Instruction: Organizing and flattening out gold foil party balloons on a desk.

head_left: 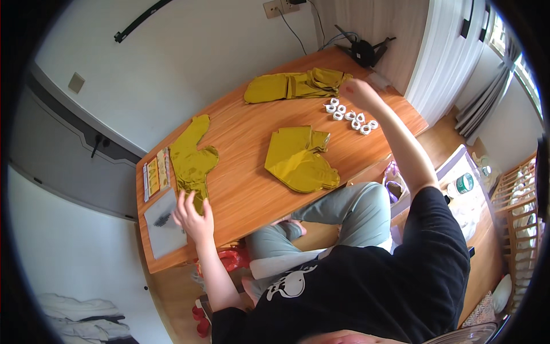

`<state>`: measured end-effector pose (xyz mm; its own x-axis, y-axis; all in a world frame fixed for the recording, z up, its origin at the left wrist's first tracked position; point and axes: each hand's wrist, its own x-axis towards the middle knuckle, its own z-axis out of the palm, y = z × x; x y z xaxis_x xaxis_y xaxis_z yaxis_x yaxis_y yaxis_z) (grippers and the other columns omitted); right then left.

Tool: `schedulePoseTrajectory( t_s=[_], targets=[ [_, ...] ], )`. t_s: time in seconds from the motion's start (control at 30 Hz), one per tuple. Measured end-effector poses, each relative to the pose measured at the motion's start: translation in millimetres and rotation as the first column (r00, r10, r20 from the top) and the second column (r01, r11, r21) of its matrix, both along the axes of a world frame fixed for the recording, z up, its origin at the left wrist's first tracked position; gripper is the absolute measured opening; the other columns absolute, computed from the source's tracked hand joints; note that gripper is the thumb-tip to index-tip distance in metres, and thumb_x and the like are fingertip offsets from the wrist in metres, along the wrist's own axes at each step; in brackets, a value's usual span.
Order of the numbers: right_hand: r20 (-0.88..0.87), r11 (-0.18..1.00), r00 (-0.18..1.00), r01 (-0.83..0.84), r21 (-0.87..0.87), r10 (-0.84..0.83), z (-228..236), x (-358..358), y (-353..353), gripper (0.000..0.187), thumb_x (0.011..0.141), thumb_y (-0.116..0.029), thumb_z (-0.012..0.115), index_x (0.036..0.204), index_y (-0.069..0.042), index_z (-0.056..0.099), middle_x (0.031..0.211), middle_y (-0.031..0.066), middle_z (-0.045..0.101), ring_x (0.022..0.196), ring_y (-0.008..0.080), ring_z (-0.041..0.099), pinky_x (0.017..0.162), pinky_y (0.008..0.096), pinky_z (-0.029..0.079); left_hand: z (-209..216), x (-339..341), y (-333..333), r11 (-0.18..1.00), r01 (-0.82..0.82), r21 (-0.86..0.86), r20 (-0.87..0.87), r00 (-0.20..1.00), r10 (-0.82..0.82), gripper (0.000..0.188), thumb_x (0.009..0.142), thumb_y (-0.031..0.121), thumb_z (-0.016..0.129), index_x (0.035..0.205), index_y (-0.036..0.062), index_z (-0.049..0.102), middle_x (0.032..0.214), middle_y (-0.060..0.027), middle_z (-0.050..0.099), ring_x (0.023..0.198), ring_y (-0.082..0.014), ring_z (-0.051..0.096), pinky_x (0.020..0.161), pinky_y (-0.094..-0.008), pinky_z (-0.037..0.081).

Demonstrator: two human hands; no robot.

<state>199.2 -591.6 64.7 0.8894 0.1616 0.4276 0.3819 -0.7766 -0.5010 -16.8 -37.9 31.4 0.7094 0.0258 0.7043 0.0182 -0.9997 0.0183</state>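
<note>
My left hand has its fingers spread over the lower end of a flat gold foil balloon stack, beside a clear plastic bag with a dark item in it. Whether it touches either I cannot tell. My right arm reaches across to the far right, where my right hand is at the end of a long gold foil stack; its fingers are blurred and partly hidden. In front of me lies a third gold foil stack. Several small white ribbon rolls sit below my right hand.
Printed cards lie at the left of the wooden table. A black router with cables stands at the back corner. My legs are under the near edge. A side table with a green-labelled container is at the right.
</note>
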Motion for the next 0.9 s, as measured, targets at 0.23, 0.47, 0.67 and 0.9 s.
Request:
schedulePoseTrajectory(
  t_s=[0.23,0.47,0.67,0.9],
  targets=[
    [-0.22,0.972,0.956,-0.218,-0.085,0.195,-23.0,-199.8,83.2,0.065,0.078,-0.041,0.082,0.128,-0.005,0.062,0.125,0.0176,0.062,0.117,0.0353,0.058,0.101,0.0463,0.047,18.7,9.5,-120.6,0.755,0.544,-0.366,-0.302,0.698,-0.65,0.061,0.079,0.029,0.082,0.134,0.0117,0.06,0.14,-0.0132,0.055,0.131,-0.0339,0.052,0.112,-0.0473,0.041],
    [0.106,0.987,0.99,-0.075,-0.143,0.09,-70.7,-230.6,101.5,0.062,0.08,-0.03,0.079,0.136,-0.014,0.059,0.139,0.0118,0.057,0.134,0.0325,0.049,0.111,0.0506,0.038,-0.4,11.8,-200.4,0.632,0.752,-0.186,-0.432,0.515,-0.74,0.08,0.075,0.047,0.082,0.143,0.0186,0.053,0.148,-0.0104,0.048,0.137,-0.0312,0.044,0.114,-0.0475,0.036],
    [0.17,0.973,0.96,-0.23,0.022,0.223,-63.6,-229.9,79.7,0.035,0.08,-0.015,0.076,0.115,-0.014,0.073,0.115,0.0077,0.068,0.114,0.0289,0.062,0.105,0.0449,0.044,-5.6,-4.2,-218.6,0.632,0.755,-0.177,-0.349,0.552,-0.757,0.061,0.08,0.039,0.08,0.133,0.0149,0.061,0.136,-0.0047,0.058,0.127,-0.0244,0.053,0.107,-0.0453,0.04],
    [0.033,0.954,0.965,-0.263,0.142,0.261,-35.5,-240.7,71.1,0.028,0.081,-0.013,0.077,0.109,-0.008,0.072,0.095,0.009,0.07,0.097,0.0277,0.065,0.088,0.0395,0.05,11.7,-4.6,-214.3,0.572,0.779,-0.257,-0.128,0.559,-0.819,0.025,0.083,0.009,0.074,0.107,0.0123,0.071,0.103,-0.0051,0.072,0.094,-0.0269,0.068,0.081,-0.0397,0.055]
  ],
)
